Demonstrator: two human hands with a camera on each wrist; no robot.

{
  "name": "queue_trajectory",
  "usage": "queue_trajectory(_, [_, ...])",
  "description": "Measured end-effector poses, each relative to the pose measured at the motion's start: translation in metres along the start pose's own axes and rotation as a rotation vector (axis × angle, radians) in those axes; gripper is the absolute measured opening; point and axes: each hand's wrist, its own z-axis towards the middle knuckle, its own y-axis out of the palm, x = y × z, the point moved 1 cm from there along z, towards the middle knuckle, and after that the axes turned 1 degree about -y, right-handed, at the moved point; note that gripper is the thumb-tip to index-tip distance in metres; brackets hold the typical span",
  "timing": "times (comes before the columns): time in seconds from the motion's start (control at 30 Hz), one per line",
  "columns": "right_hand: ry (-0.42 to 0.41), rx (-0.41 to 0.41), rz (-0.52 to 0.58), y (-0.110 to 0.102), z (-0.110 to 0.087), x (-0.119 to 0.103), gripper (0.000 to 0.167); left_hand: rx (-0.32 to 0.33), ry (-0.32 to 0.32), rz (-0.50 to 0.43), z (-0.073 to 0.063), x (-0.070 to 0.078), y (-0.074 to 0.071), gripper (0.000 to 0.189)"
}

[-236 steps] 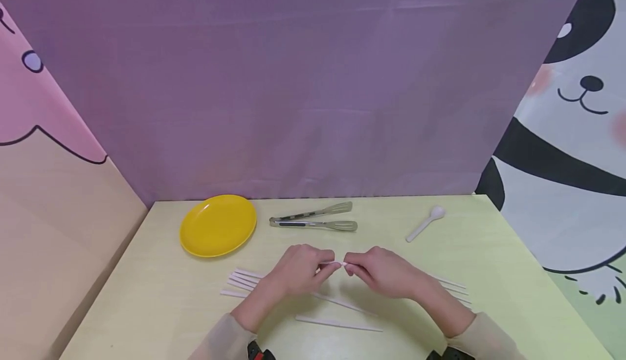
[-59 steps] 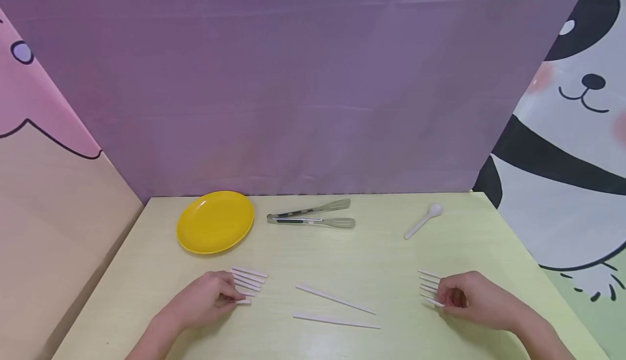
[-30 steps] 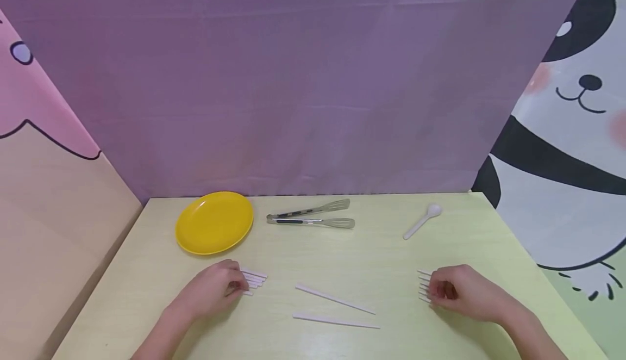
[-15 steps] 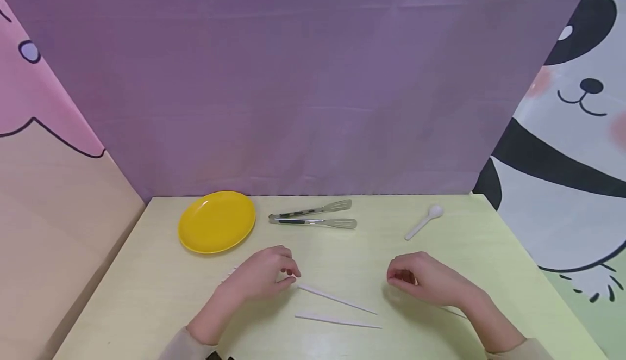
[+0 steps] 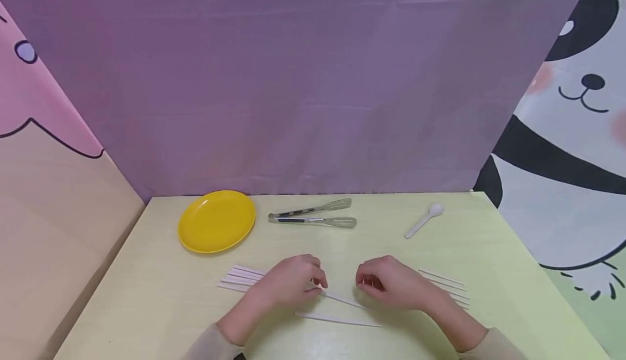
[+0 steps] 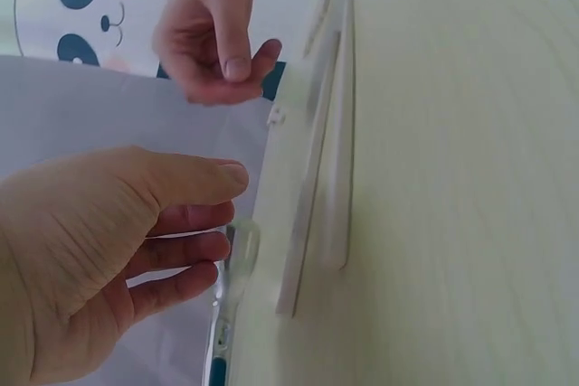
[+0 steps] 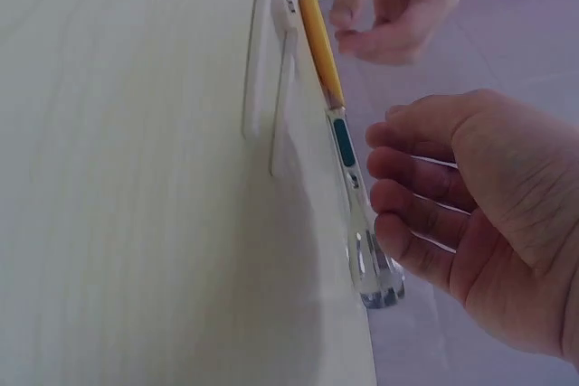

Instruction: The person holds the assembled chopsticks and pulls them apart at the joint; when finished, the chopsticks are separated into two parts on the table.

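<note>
In the head view my left hand hovers over the left end of the upper chopstick, its fingers loosely bent. The left wrist view shows a gap between those fingers and the chopstick. A second pale chopstick lies below, nearer the front edge. Facing the left hand, my right hand is raised off the tabletop with relaxed, bent fingers; nothing shows in its grasp in the right wrist view. Several shorter pale sticks lie by the left forearm, partly hidden. Several thinner ones lie partly behind the right forearm.
Toward the back of the pale table are a yellow plate, metal tongs with spread arms, and a white spoon. A purple cloth hangs behind the table.
Earlier both hands held a small pale stick between them. Afterwards each hand was at a group of shorter sticks, left and right. Both have since come back to the middle, holding nothing.
</note>
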Motion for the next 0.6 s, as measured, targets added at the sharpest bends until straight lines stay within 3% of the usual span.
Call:
queue_trajectory(0.2, [0.017, -0.017, -0.012, 0.012, 0.008, -0.004, 0.016, -0.028, -0.041, 0.004, 0.005, 0.005, 0.007, 0.009])
queue_trajectory(0.47, [0.006, -0.032, -0.016, 0.026, 0.011, -0.006, 0.018, 0.008, -0.124, 0.041, 0.006, 0.007, 0.022, 0.007])
queue_trajectory(0.6, [0.023, -0.072, -0.033, 0.032, 0.012, -0.007, 0.019, -0.01, -0.152, 0.027, 0.006, 0.007, 0.025, 0.007])
